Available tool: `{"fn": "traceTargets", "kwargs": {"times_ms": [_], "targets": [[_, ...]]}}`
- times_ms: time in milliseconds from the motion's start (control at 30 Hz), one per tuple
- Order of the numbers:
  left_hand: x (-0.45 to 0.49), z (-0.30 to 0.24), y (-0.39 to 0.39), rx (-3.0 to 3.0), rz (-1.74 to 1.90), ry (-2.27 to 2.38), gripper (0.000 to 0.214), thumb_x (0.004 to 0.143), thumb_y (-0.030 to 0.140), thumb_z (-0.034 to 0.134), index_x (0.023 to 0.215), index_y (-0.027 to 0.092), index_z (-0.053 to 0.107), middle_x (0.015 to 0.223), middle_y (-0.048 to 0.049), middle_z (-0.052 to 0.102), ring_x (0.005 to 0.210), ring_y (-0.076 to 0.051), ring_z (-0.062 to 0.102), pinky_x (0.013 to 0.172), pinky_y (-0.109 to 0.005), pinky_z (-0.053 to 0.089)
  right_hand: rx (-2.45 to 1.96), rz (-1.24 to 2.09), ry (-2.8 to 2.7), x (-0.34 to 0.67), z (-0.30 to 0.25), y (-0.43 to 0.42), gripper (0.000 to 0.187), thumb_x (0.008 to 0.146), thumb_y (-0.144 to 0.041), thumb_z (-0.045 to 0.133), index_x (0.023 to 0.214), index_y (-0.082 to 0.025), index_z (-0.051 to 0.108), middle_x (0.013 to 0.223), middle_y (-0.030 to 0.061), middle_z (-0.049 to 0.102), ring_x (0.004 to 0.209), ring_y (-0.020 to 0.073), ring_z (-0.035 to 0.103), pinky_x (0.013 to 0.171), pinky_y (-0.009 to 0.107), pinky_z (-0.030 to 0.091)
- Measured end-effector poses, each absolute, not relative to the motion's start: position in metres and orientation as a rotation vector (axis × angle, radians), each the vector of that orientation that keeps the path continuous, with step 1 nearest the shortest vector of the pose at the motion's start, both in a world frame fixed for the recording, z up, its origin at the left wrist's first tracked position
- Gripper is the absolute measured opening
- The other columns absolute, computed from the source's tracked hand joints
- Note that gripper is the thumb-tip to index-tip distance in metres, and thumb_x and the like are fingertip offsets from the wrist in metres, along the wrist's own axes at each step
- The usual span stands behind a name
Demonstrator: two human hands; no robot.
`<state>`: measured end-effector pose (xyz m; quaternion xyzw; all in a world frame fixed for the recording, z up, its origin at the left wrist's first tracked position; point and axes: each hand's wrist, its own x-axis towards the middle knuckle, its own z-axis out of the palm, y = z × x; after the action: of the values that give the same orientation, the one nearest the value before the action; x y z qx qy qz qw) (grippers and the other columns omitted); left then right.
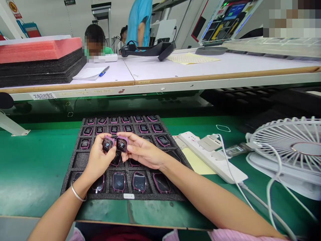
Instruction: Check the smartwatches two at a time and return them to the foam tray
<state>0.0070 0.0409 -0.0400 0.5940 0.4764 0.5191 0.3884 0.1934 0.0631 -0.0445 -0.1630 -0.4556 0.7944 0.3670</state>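
Note:
My left hand (99, 159) pinches a square smartwatch body (108, 144) with a pink frame and dark face between thumb and fingers. My right hand (142, 150) holds a matching smartwatch body (122, 144) by its edge, close beside the first one. Both hands hover over a black foam tray (100, 196) with rows of cut-out pockets. Several pink-framed watch bodies, such as one in the front row (118, 181), lie in those pockets. My hands and forearms hide part of the middle rows. A metal bangle (77, 193) circles my left wrist.
The tray rests on a green mat (32, 167). To its right are a white power strip (209, 155), a yellow sheet (197, 160), white cables and a white desk fan (293, 150). Beyond a raised white shelf (200, 65), a seated person (94, 42) and a standing person (139, 21) appear.

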Motion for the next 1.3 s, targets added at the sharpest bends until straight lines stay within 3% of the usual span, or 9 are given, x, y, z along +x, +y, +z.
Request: {"fn": "traceTargets", "kwargs": {"times_ms": [200, 300, 433, 533, 733, 967, 1133, 1300], "targets": [[0.007, -0.040, 0.042, 1.498, 1.334, 1.216, 0.032, 0.072, 0.023, 0.068, 0.102, 0.019, 0.056, 0.091, -0.0010, 0.062, 0.083, -0.015, 0.061, 0.079, -0.030, 0.049, -0.441, 2.055, -1.124, 0.193, -0.044, 0.063, 0.052, 0.083, -0.031, 0.081, 0.128, -0.023, 0.057, 0.089, -0.0024, 0.067, 0.071, 0.0121, 0.069, 0.076, 0.031, 0.052], [0.009, -0.037, 0.043, 1.287, 1.294, 1.192, 0.042, 0.070, 0.029, 0.074, 0.106, 0.019, 0.055, 0.093, -0.0011, 0.062, 0.072, -0.012, 0.059, 0.062, -0.024, 0.047, -0.489, 2.072, -1.010, 0.193, -0.045, 0.066, 0.053, 0.084, -0.030, 0.078, 0.131, -0.022, 0.055, 0.093, 0.0016, 0.072, 0.075, 0.0151, 0.071, 0.071, 0.029, 0.050], [0.008, -0.032, 0.043, 0.991, 1.191, 1.135, 0.059, 0.071, 0.043, 0.077, 0.119, 0.016, 0.055, 0.081, 0.0013, 0.062, 0.049, -0.006, 0.048, 0.047, -0.021, 0.037, -0.585, 2.053, -0.911, 0.192, -0.046, 0.072, 0.048, 0.088, -0.032, 0.069, 0.131, -0.020, 0.052, 0.104, 0.0090, 0.076, 0.072, 0.0171, 0.071, 0.067, 0.029, 0.049], [0.005, -0.030, 0.045, 0.869, 1.186, 1.052, 0.056, 0.073, 0.044, 0.077, 0.116, 0.016, 0.057, 0.075, 0.0011, 0.063, 0.049, -0.008, 0.053, 0.048, -0.021, 0.040, -0.614, 2.008, -0.926, 0.191, -0.046, 0.073, 0.041, 0.089, -0.037, 0.068, 0.124, -0.020, 0.054, 0.102, 0.0097, 0.076, 0.069, 0.0159, 0.069, 0.065, 0.029, 0.048], [0.003, -0.029, 0.047, 0.806, 1.168, 0.956, 0.043, 0.075, 0.040, 0.074, 0.106, 0.015, 0.058, 0.083, -0.0038, 0.068, 0.052, -0.010, 0.059, 0.049, -0.023, 0.045, -0.633, 1.966, -0.946, 0.188, -0.047, 0.071, 0.035, 0.086, -0.038, 0.072, 0.114, -0.020, 0.060, 0.088, 0.0034, 0.073, 0.063, 0.0141, 0.067, 0.060, 0.027, 0.047], [0.005, -0.029, 0.040, 0.948, 1.201, 1.001, 0.063, 0.076, 0.036, 0.073, 0.131, 0.017, 0.050, 0.087, -0.0024, 0.069, 0.064, -0.017, 0.070, 0.062, -0.030, 0.057, -0.654, 1.858, -1.079, 0.190, -0.049, 0.070, 0.039, 0.080, -0.021, 0.074, 0.116, -0.021, 0.059, 0.085, 0.0000, 0.070, 0.068, 0.0140, 0.071, 0.066, 0.027, 0.051], [0.005, -0.030, 0.040, 1.076, 1.211, 1.029, 0.050, 0.074, 0.028, 0.071, 0.121, 0.019, 0.057, 0.103, -0.0040, 0.069, 0.062, -0.014, 0.071, 0.063, -0.030, 0.060, -0.648, 1.772, -1.187, 0.189, -0.047, 0.066, 0.037, 0.080, -0.015, 0.070, 0.115, -0.020, 0.058, 0.082, -0.0013, 0.069, 0.066, 0.0124, 0.069, 0.065, 0.027, 0.051], [0.005, -0.030, 0.041, 1.113, 1.200, 1.054, 0.042, 0.073, 0.025, 0.067, 0.113, 0.019, 0.058, 0.104, -0.0043, 0.069, 0.062, -0.014, 0.072, 0.063, -0.029, 0.060, -0.652, 1.721, -1.242, 0.188, -0.047, 0.065, 0.036, 0.080, -0.018, 0.071, 0.113, -0.020, 0.058, 0.079, -0.0022, 0.068, 0.064, 0.0123, 0.067, 0.065, 0.029, 0.052]]}}
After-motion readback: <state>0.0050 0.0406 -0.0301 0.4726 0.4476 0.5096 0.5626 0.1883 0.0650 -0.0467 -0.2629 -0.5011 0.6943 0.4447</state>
